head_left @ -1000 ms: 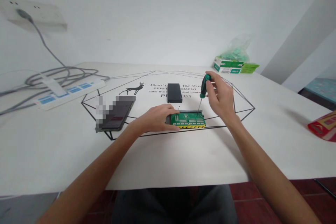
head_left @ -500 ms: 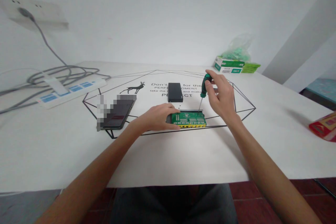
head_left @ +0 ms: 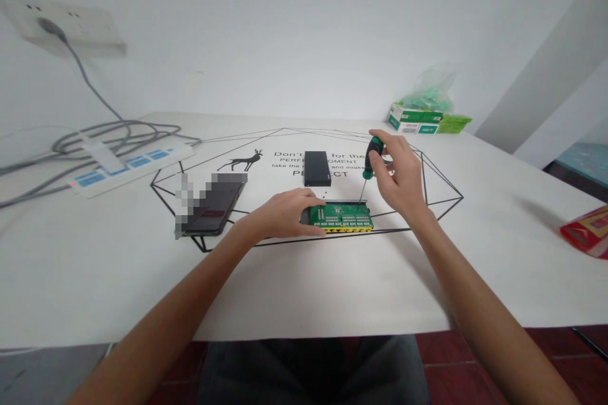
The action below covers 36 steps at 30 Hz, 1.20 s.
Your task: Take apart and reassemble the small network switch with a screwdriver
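Observation:
A green circuit board (head_left: 342,215) with a yellow front strip lies in a dark tray at the middle of the white table (head_left: 332,278). My left hand (head_left: 283,215) is wrapped over the board's left end and grips it. My right hand (head_left: 398,174) is closed on a green-handled screwdriver (head_left: 370,157), held nearly upright. Its tip rests on the board's far right corner. A black cover (head_left: 316,168) lies just behind the board, apart from both hands.
A dark phone (head_left: 213,207) lies left of the board. A white power strip (head_left: 128,163) with grey cables sits at the far left. Green boxes and a plastic bag (head_left: 426,115) stand at the back right. A red packet (head_left: 588,233) lies at the right edge.
Both hands, the screwdriver and the board stay where they were; only the view has shifted very slightly.

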### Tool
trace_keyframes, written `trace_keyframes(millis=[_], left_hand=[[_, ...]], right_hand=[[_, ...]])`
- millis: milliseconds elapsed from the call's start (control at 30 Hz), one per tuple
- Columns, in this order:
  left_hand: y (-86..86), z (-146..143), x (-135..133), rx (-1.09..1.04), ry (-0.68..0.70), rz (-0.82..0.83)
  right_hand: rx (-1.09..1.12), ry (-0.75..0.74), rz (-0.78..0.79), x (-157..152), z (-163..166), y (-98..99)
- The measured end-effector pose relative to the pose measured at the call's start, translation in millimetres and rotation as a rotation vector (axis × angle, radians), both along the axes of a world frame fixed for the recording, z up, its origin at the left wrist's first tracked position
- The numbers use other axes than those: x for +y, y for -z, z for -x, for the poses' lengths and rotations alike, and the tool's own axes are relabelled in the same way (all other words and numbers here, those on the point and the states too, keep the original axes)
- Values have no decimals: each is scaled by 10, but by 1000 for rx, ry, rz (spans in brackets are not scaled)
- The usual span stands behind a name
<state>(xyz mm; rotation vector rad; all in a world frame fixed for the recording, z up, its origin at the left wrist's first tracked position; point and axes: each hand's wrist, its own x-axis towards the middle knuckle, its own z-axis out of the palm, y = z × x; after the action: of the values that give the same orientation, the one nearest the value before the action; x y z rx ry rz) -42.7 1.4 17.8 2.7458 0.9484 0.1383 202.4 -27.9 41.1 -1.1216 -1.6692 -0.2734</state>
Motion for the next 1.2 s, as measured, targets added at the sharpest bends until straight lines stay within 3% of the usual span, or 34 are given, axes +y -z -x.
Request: trace_keyframes(millis=[667, 1200], left_hand=[[6, 7, -21, 5, -5, 5], [3, 8, -22, 11, 1, -19]], right_hand=[[-13, 45, -48, 16, -35, 8], [-55, 48, 39, -8, -19, -25]])
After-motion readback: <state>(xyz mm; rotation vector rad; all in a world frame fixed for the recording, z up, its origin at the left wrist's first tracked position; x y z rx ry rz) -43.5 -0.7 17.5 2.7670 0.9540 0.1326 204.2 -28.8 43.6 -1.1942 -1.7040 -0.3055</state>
